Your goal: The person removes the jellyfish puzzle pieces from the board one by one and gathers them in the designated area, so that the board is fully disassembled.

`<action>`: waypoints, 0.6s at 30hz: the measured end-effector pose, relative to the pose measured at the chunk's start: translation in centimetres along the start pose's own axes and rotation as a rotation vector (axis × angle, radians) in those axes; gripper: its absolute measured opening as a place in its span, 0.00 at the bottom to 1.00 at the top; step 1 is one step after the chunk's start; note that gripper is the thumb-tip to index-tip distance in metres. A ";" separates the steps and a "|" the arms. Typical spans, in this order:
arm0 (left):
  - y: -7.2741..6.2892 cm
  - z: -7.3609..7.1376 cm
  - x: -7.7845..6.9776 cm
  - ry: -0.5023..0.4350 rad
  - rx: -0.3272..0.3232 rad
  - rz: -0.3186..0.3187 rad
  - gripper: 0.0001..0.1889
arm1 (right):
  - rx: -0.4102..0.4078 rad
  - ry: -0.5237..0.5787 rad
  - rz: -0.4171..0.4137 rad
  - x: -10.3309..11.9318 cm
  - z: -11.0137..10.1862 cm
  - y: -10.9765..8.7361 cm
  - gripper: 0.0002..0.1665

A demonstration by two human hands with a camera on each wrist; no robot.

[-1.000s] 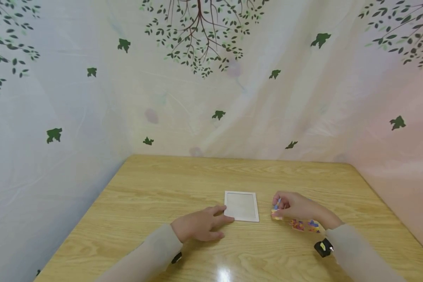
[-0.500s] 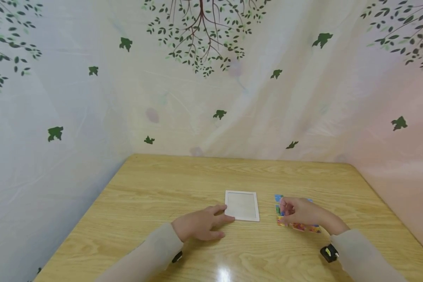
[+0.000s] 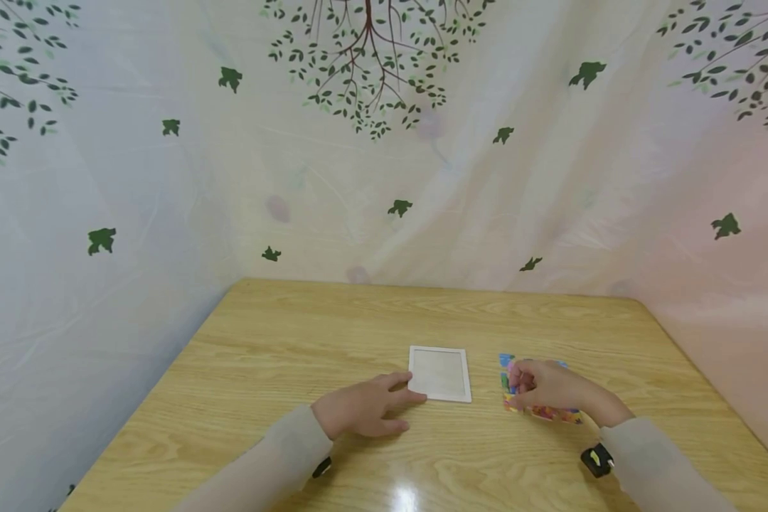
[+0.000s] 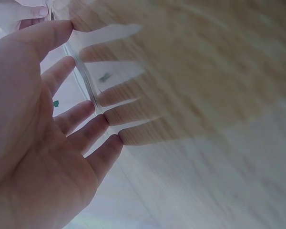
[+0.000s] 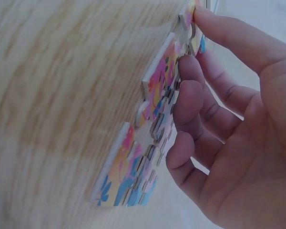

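My left hand [image 3: 370, 407] lies with fingers spread, its fingertips at the near left corner of a white square frame [image 3: 467, 377]. In the left wrist view, that hand's fingers [image 4: 105, 155] are nearly straight and hold nothing. To the right of the frame, several colourful jigsaw puzzle pieces [image 3: 555, 414] lie on the table. My right hand [image 3: 553, 384] is over them and covers many. In the right wrist view its thumb and index finger pinch a puzzle piece [image 5: 188, 15] at the group's end, while the other fingers curl above the pieces.
The wooden table [image 3: 281, 334] extends around both hands. A pale curtain [image 3: 333, 163] printed with leaves and branches hangs behind and at both sides. The table reflects light near its front.
My right hand has shifted slightly right and nearer to me, showing more puzzle pieces at the left of the group. The left hand and frame stay in place.
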State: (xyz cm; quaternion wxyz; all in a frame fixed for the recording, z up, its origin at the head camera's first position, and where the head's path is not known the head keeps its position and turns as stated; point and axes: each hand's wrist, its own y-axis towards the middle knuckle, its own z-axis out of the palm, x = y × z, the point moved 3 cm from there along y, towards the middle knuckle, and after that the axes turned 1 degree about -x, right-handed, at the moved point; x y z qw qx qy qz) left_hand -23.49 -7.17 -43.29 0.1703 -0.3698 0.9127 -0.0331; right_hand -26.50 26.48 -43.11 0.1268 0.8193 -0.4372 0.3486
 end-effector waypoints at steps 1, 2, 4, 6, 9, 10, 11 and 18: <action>0.0 0.0 0.0 -0.001 -0.001 0.000 0.28 | -0.002 -0.002 -0.001 0.0 0.0 0.0 0.16; 0.0 0.0 0.0 -0.004 -0.002 0.000 0.28 | -0.005 -0.005 -0.002 0.0 0.0 0.0 0.16; 0.0 0.0 0.0 -0.008 -0.005 -0.001 0.28 | -0.010 -0.007 -0.002 0.0 -0.1 -0.1 0.16; 0.0 0.0 0.0 -0.012 -0.007 0.003 0.28 | -0.016 -0.010 -0.003 0.0 0.0 -0.1 0.16; 0.0 0.1 0.0 -0.017 -0.012 0.014 0.28 | -0.024 -0.014 -0.012 0.0 0.0 -0.2 0.16; 0.0 0.1 0.1 -0.019 -0.015 0.019 0.28 | -0.028 -0.014 -0.010 0.0 0.0 -0.2 0.16; 0.0 0.1 0.1 -0.024 -0.018 0.025 0.28 | -0.029 -0.009 -0.008 0.0 0.0 -0.2 0.16; 0.1 0.1 0.2 -0.049 -0.043 0.042 0.28 | -0.054 0.001 0.052 -0.2 -0.2 -0.5 0.14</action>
